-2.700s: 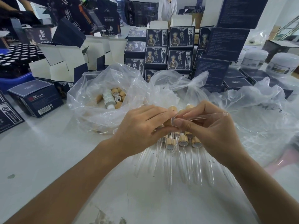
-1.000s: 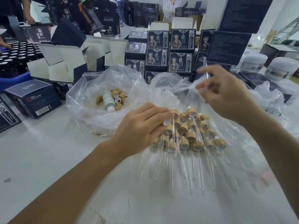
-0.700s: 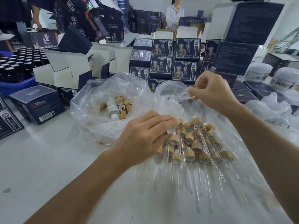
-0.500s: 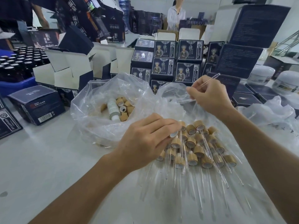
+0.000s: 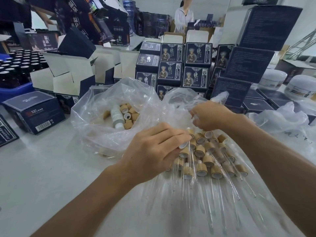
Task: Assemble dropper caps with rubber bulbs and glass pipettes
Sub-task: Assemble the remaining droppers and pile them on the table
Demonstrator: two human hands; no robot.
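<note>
My left hand point(image 5: 153, 151) grips a wooden dropper cap point(image 5: 182, 145) at its fingertips, the cap's white rim facing right. My right hand point(image 5: 210, 115) is just above and right of it, fingers curled, pinching a thin glass pipette that barely shows against the plastic. Below both hands a pile of assembled droppers point(image 5: 205, 159) lies on a clear plastic sheet, wooden caps at the top and glass tubes fanning toward me. A clear bag point(image 5: 95, 120) to the left holds several loose wooden caps point(image 5: 130, 115) and a small white bottle point(image 5: 117, 117).
Stacked dark blue printed boxes point(image 5: 171, 69) stand behind the bags, open white-lined cartons point(image 5: 68, 76) at back left. A blue crate of dark bottles point(image 5: 15, 71) sits far left, white jars point(image 5: 301, 86) far right. A closed box point(image 5: 34, 112) lies left. A person point(image 5: 184, 14) stands behind.
My right hand, raised with the pipette a second ago, has come down and left toward my left hand's fingertips. My left hand has stayed over the pile with the cap.
</note>
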